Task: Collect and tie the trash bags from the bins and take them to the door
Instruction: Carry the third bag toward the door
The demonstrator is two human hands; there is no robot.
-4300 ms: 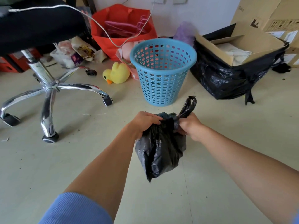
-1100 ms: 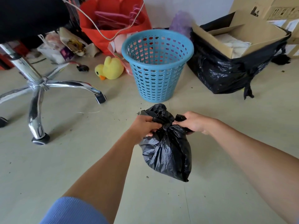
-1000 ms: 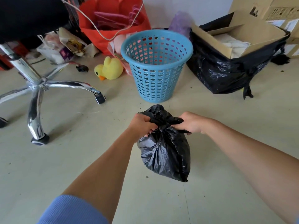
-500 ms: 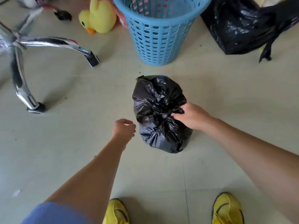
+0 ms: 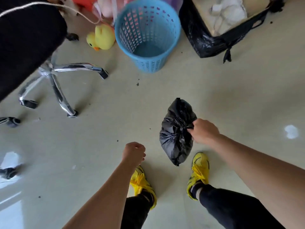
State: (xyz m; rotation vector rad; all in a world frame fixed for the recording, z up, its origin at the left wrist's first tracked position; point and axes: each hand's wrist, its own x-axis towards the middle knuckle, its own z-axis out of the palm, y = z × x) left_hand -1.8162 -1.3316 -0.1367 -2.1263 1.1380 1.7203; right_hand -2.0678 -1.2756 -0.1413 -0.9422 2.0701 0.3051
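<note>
One trash bag (image 5: 176, 134), tied, hangs from the right hand (image 5: 204, 133) pinching its knot, just in front of the shoes (image 5: 199, 164). Meanwhile the left hand (image 5: 133, 153) is empty, loosely curled, apart. I'd grip below the knot so it doesn't slip walking doorward.

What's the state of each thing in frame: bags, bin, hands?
small black trash bag: neck knotted shut, hanging from the right hand.
right hand: fingers gripping the bag's knot.
left hand: loosely curled, holding nothing.
blue bin: upright, no liner, empty.
large black bag: on the floor, mouth open, untied, around a cardboard box.
</note>
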